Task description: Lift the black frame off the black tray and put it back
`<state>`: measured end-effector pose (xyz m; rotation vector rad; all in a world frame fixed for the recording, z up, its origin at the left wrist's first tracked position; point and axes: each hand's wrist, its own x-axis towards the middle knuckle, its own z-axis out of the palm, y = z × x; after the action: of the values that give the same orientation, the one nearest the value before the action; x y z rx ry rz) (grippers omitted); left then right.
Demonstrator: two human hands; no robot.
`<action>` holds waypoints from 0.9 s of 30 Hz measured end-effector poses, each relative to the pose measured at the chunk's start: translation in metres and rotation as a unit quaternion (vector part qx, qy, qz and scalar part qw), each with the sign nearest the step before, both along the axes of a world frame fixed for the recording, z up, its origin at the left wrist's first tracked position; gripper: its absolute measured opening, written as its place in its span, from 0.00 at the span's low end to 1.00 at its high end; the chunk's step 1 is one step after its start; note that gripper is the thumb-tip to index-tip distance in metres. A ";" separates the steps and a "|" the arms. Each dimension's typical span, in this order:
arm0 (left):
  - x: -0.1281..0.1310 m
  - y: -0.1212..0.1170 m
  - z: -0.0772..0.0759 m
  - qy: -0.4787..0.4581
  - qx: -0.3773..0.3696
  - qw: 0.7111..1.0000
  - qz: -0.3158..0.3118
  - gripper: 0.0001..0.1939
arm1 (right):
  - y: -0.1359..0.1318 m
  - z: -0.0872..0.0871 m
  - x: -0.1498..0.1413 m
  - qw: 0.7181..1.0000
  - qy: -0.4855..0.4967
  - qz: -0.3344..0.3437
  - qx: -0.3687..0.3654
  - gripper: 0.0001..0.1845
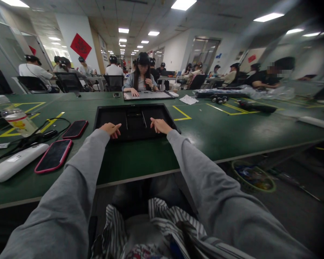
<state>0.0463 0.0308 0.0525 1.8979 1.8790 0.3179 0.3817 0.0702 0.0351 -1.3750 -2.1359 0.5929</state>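
A shallow black panel with a raised rim, like the back cover of a screen (167, 112), lies on the green table in front of me. Two thin light strips stand out on its inner face, one either side of a dark recess. Over its left near part is my left hand (111, 129), index finger stretched and the other fingers bent downward, nothing visible in it. My right hand (160, 125) reaches over the right part, fingers apart and loosely bent, also without a visible object. Whether either hand touches the panel I cannot tell.
Left on the table (205, 144) are two phones with red-pink edges (53, 156), a white power bank (17, 162), black cables and a bottle (18, 120). Across sits a person with a flat panel (151, 95). A basket (253, 176) stands below right.
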 end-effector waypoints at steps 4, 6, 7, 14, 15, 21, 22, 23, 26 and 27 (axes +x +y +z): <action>-0.035 -0.023 0.010 0.056 0.197 0.972 0.116 0.26 | -0.011 0.006 0.035 0.991 0.070 -0.061 0.093 0.37; -0.050 -0.032 -0.001 0.118 0.271 0.934 0.199 0.26 | -0.010 -0.004 0.051 0.976 0.042 -0.130 0.168 0.29; -0.056 -0.036 -0.009 0.138 0.283 0.920 0.234 0.29 | -0.009 -0.011 0.057 0.964 0.021 -0.173 0.198 0.24; -0.088 -0.029 -0.046 0.104 0.109 0.960 0.235 0.28 | -0.006 -0.042 0.084 0.921 -0.018 -0.334 0.198 0.20; -0.091 -0.028 -0.045 0.094 0.110 0.962 0.230 0.26 | -0.007 -0.040 0.084 0.914 -0.008 -0.343 0.215 0.20; -0.075 -0.021 -0.038 -0.051 0.069 0.990 0.115 0.21 | -0.015 -0.027 0.063 0.909 0.003 -0.321 0.267 0.17; -0.063 -0.017 -0.038 -0.080 0.065 0.991 0.087 0.21 | -0.017 -0.028 0.057 0.912 -0.005 -0.308 0.270 0.17; -0.048 -0.013 -0.036 -0.095 0.061 0.991 0.069 0.21 | -0.018 -0.029 0.052 0.917 -0.015 -0.293 0.272 0.17; 0.009 0.002 -0.030 -0.088 0.045 0.994 0.048 0.19 | -0.020 -0.035 0.043 0.934 -0.055 -0.237 0.263 0.15; 0.031 0.007 -0.027 -0.070 0.041 0.995 0.054 0.19 | -0.020 -0.038 0.042 0.938 -0.069 -0.221 0.256 0.15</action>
<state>0.0770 0.0376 0.0251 1.7793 1.9037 0.5557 0.4235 0.0504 -0.0025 -1.5371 -1.8035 -0.2313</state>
